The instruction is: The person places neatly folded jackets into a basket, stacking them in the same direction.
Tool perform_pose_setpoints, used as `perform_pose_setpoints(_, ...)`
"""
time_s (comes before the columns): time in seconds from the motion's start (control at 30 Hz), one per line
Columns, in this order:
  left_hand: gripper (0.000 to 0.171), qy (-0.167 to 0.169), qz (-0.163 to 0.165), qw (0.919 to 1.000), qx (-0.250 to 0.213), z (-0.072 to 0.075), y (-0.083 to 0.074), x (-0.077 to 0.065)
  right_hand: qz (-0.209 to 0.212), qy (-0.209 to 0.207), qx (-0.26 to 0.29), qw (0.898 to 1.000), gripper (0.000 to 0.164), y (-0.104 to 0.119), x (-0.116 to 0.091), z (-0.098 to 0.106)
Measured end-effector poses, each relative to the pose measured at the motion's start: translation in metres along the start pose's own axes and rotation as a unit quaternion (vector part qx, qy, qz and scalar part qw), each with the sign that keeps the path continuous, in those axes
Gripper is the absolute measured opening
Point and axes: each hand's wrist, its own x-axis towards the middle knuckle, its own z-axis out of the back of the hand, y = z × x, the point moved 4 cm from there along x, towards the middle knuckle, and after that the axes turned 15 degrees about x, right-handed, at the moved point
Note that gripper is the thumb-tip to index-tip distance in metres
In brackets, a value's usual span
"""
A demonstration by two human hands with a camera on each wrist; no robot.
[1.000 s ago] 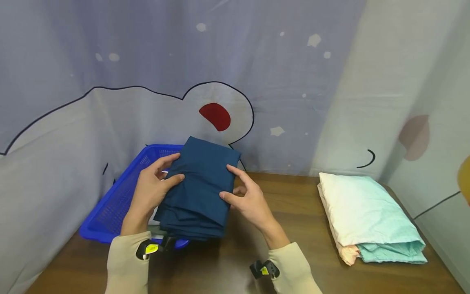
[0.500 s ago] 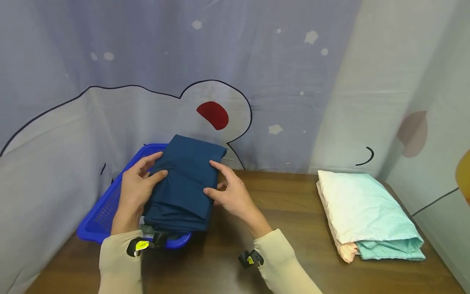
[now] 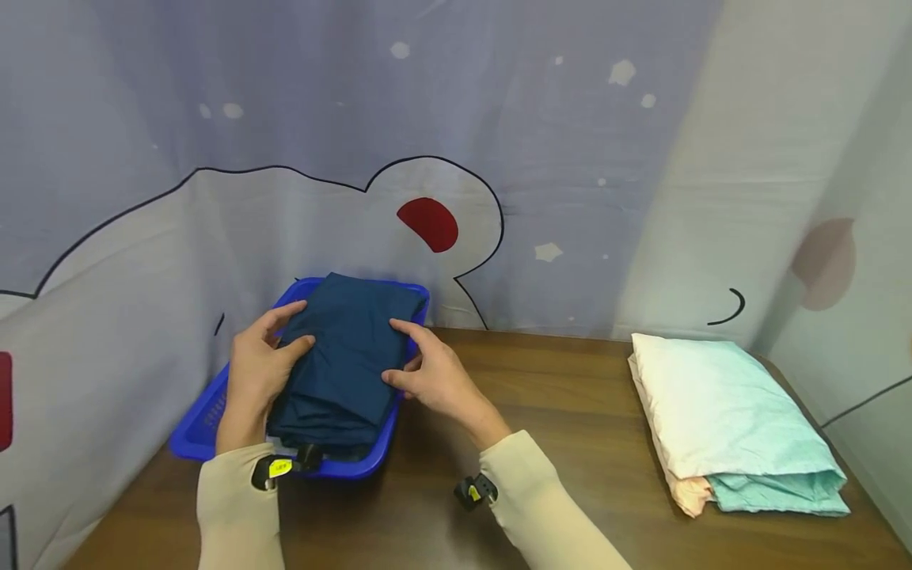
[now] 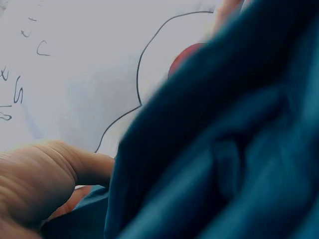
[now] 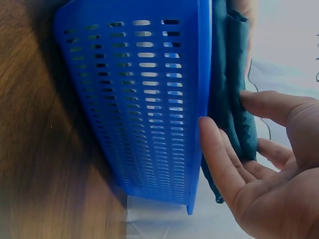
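Note:
A folded dark blue cloth (image 3: 349, 348) lies over the top of the blue plastic basket (image 3: 385, 443), level with its rim. My left hand (image 3: 256, 372) grips the cloth's left edge, thumb on top. In the left wrist view that thumb (image 4: 84, 167) presses against the fabric and the cloth fills the right side. On the opposite edge my right hand (image 3: 435, 372) holds the cloth between thumb and fingers. The right wrist view shows its fingers (image 5: 219, 159) right at the basket rim, beside the cloth's layered folds (image 5: 234, 99).
A second folded cloth, white and mint green (image 3: 734, 419), lies at the right of the wooden table (image 3: 541, 475). Behind the table hangs a printed curtain (image 3: 541, 174). Pale, partly hidden things show through the slots in the basket's side (image 5: 147, 79).
Both hands have moved left and lowered the dark blue cloth into the basket's opening. More of the basket's right and front rim shows now. The white and mint cloth stays put.

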Motion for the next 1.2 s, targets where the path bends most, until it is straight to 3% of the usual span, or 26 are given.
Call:
perform_pose_setpoints(0.4, 0.054, -0.013, 0.007, 0.9975, 0.069, 0.003, 0.006, 0.001, -0.011, 0.000, -0.034, 0.999, 0.072, -0.008, 0.009, -0.009)
perform_pose_setpoints(1.0, 0.056, 0.026, 0.057, 0.9912, 0.117, 0.000, 0.008, 0.001, 0.015, -0.002, -0.159, 0.987, 0.071, -0.012, 0.019, -0.018)
perform_pose_setpoints(1.2, 0.060, 0.055, 0.072, 0.9878, 0.127, -0.004, 0.009, 0.002, 0.015, -0.009, -0.159, 0.987, 0.069, -0.014, 0.021, -0.017)
